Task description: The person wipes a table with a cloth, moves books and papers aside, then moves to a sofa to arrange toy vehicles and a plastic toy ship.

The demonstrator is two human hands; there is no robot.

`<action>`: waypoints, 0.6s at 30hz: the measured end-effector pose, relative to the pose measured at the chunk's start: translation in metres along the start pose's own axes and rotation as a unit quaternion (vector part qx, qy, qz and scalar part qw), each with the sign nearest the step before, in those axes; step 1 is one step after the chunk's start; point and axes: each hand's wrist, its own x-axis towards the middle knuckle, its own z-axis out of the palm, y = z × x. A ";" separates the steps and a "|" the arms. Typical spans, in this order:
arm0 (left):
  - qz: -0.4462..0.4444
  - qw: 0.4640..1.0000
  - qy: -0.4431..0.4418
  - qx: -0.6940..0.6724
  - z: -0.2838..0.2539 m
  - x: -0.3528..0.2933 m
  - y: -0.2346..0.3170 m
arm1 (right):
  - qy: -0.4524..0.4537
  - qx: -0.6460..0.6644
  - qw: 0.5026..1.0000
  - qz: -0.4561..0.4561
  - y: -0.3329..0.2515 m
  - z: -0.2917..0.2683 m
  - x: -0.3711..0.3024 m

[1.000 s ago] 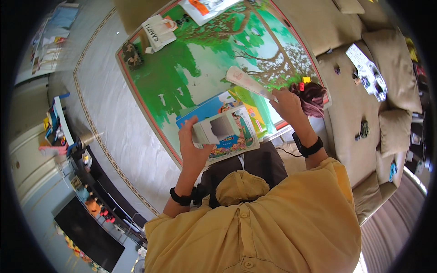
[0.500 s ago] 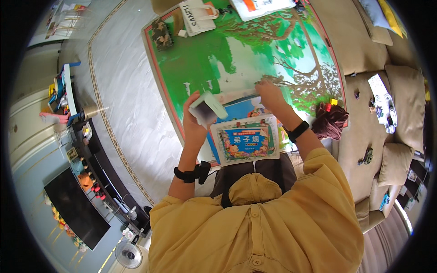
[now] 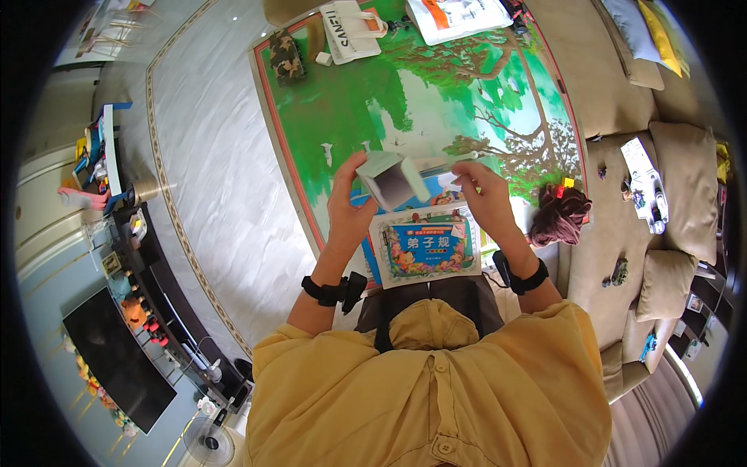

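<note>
My left hand (image 3: 348,210) grips a small pale-green box (image 3: 387,180) by its left side. The box is tilted, with its open end toward me and a dark inside showing. To its right, my right hand (image 3: 486,194) has thumb and fingers drawn together in a pinch; whatever they hold is too small to make out. Below both hands lies a picture book (image 3: 426,247) with a blue cover panel and a white border, near my lap. A larger blue book (image 3: 369,251) sticks out from under it. A dark band is on each wrist.
The table (image 3: 327,109) has a green landscape top and a red edge. A camouflage pouch (image 3: 288,58), a white bag (image 3: 352,31) and a white-orange package (image 3: 459,17) lie at its far side. A dark red cloth (image 3: 562,214) sits at the right edge, beside a brown sofa (image 3: 615,194).
The box has shifted right and turned so its opening faces me more. My right hand has come slightly down and to the right. The view has shifted a little.
</note>
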 end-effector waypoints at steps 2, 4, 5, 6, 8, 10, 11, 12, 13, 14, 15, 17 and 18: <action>0.050 0.994 0.000 0.099 0.000 0.003 0.010 | 0.018 -0.010 1.000 -0.011 0.004 -0.002 -0.005; 0.115 0.966 0.010 0.230 0.000 0.003 0.015 | 0.025 -0.039 0.999 -0.013 0.006 -0.006 -0.011; 0.117 0.967 0.009 0.227 0.000 0.003 0.018 | 0.031 -0.066 0.997 -0.015 0.007 -0.009 -0.014; 0.118 0.957 0.006 0.266 0.002 0.004 0.026 | 0.035 -0.068 0.997 -0.013 0.010 -0.012 -0.018; 0.123 0.946 -0.001 0.301 0.007 0.003 0.038 | 0.038 -0.094 0.995 0.011 0.018 -0.016 -0.027; -0.042 0.990 -0.038 0.126 0.010 -0.001 0.046 | 0.045 -0.095 0.994 0.028 0.023 -0.018 -0.035; -0.038 0.991 -0.043 0.124 0.013 -0.001 0.042 | 0.047 -0.093 0.994 0.044 0.025 -0.019 -0.039; -0.090 0.992 -0.088 -0.029 0.016 -0.003 0.034 | 0.052 -0.094 0.993 0.045 0.028 -0.018 -0.042; -0.141 0.965 -0.132 -0.180 0.018 -0.004 0.027 | 0.054 -0.100 0.993 0.040 0.030 -0.017 -0.045; -0.138 0.964 -0.136 -0.180 0.018 -0.007 0.020 | 0.055 -0.105 0.992 0.035 0.031 -0.016 -0.049; -0.186 0.940 -0.161 -0.235 0.018 -0.009 0.017 | 0.061 -0.107 0.992 0.038 0.032 -0.016 -0.052; -0.234 0.909 -0.189 -0.287 0.020 -0.012 0.009 | 0.054 -0.109 0.992 0.037 0.034 -0.015 -0.059; -0.260 0.886 -0.208 -0.323 0.020 -0.013 0.008 | 0.061 -0.114 0.991 0.021 0.036 -0.013 -0.062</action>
